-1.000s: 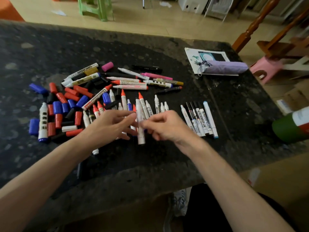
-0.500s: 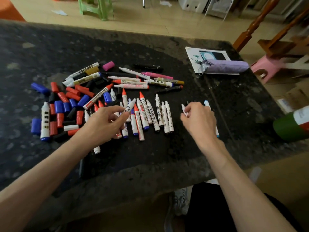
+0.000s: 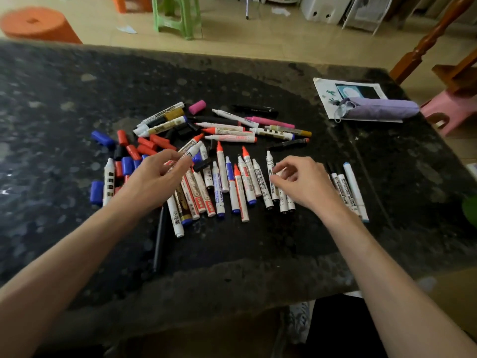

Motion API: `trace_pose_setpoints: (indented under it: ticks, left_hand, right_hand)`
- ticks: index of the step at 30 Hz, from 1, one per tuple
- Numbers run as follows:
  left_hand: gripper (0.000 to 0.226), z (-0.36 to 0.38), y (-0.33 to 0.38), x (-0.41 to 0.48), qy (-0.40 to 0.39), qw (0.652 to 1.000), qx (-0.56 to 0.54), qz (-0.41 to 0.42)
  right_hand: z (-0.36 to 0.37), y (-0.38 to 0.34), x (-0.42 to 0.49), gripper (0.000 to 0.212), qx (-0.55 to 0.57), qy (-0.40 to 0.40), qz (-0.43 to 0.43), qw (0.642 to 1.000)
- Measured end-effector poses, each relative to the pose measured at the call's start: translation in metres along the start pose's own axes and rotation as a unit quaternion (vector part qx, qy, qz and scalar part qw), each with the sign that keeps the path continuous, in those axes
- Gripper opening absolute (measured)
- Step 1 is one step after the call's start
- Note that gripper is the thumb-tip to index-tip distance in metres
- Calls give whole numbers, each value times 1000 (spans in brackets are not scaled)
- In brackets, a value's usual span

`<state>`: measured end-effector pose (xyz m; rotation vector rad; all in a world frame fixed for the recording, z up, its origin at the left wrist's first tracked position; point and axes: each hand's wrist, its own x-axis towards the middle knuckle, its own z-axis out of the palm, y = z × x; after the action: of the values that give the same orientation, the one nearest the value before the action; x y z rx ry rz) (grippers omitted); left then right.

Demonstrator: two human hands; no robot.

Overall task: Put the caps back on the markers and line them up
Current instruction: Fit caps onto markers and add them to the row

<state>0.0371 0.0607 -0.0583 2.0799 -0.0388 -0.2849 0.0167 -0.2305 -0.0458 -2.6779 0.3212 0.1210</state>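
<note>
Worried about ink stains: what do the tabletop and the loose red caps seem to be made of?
Tabletop: probably polished stone, dark with pale speckles and a dull sheen. Red caps: likely moulded plastic, evenly coloured, smooth, slightly glossy.

Uncapped markers (image 3: pixel 242 195) side by side, loose caps (image 3: pixel 148 143) leftward.

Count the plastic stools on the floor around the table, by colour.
orange stools: 2, the second one cut off by the frame's top edge
green stool: 1
pink stool: 1
Total: 4
</note>
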Motion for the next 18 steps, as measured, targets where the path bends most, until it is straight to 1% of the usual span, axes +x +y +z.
trace_pose_setpoints:
  ticks: [2,5,9,11,13,15,18]
  left_hand:
    - [24,-7,-4,0,12,1000,-11,-3]
    - [23,-19,-5,-3,17,1000,-6,1]
    - [20,-31,0,-8,23,999,30,15]
    - [16,-36,0,-8,34,999,36,18]
    - [16,-40,-1,-8,38,998,37,20]
    - [18,-44,-1,-7,44,998,39,14]
    - [19,-49,-3,-7,53,998,44,2]
  right_hand:
    - [12,-13,6,21,17,-13,-40,999]
    - [30,-28,20,26,17,4,-81,997]
    - [38,-36,44,36,-29,68,-87,994]
    - [38,-42,53,36,-24,80,-91,992]
    - [40,-54,55,34,14,57,-122,991]
    - [45,-70,52,34,42,13,-180,983]
    - [53,-89,46,33,21,-46,-257,965]
